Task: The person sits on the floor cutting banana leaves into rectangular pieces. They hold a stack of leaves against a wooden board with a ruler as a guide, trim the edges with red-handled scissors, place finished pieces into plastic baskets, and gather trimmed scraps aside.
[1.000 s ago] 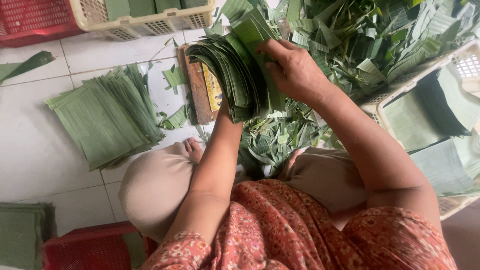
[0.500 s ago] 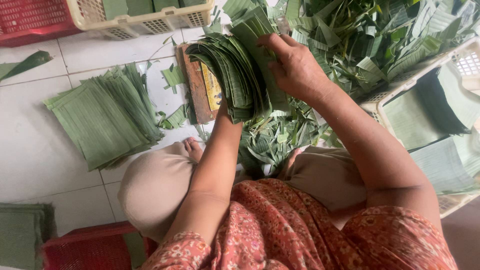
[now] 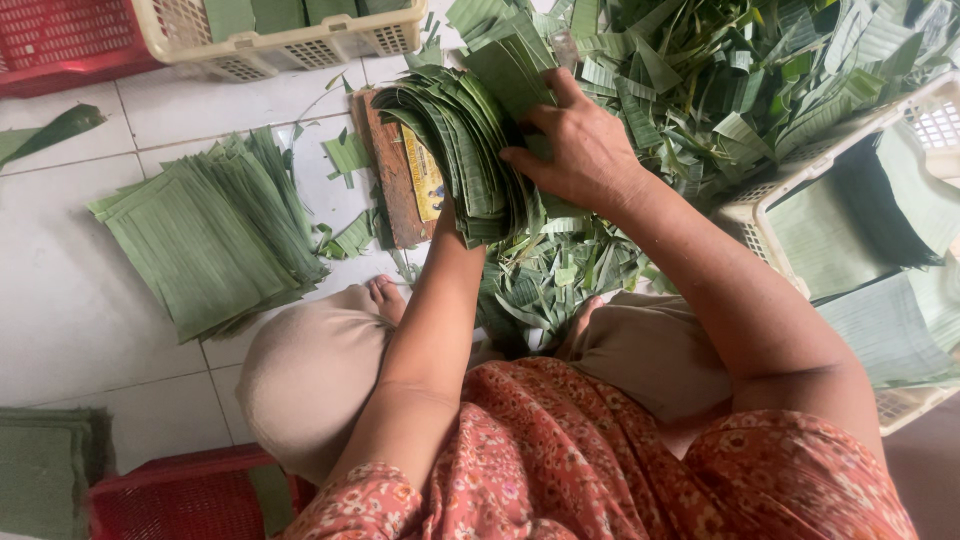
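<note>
The thick bundle of cut leaves (image 3: 465, 150) looks light, floppy, slippery; right hand (image 3: 580, 150) pinches its edge, left hand hidden beneath, fingers unclear

Place: a home-style leaf-cutting work spot on a tiled floor (image 3: 70, 270).
Signs: cut leaf stacks (image 3: 210, 240) left of the hands, leaf scraps (image 3: 720, 90) beyond, plastic baskets (image 3: 290, 40) around, wooden board (image 3: 395, 175).
</note>
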Tool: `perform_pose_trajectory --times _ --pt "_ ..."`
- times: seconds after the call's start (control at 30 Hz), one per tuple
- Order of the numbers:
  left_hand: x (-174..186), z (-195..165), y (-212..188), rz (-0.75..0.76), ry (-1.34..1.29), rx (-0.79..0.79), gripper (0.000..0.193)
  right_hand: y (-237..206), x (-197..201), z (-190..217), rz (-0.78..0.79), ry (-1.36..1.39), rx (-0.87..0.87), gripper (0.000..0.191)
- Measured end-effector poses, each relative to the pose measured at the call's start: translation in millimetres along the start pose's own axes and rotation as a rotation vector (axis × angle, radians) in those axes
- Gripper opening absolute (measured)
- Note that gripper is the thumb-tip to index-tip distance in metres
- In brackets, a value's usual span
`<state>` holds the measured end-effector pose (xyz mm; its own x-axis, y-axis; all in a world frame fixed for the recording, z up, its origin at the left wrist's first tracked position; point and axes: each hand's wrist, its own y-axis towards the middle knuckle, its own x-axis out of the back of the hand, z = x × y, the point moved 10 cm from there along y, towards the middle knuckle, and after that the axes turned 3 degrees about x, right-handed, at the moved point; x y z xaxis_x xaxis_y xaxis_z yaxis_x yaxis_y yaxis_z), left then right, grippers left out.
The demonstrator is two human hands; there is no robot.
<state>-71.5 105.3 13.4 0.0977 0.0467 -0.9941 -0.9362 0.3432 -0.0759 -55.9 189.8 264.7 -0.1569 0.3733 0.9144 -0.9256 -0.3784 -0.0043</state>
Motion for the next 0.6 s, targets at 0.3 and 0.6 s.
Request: perform_pose_trajectory --times 0.3,0.6 --pt "-1.6 -1.1 2.3 0.007 -0.001 0.0 0.065 -0.1 0.7 -15.9 -0.165 0.074 0.054 0.018" --pt "-3.4 -1.3 4.1 0.014 -0.006 -0.003 0.065 2.9 2.1 -12.1 -0.125 0.125 -0.022 0.027"
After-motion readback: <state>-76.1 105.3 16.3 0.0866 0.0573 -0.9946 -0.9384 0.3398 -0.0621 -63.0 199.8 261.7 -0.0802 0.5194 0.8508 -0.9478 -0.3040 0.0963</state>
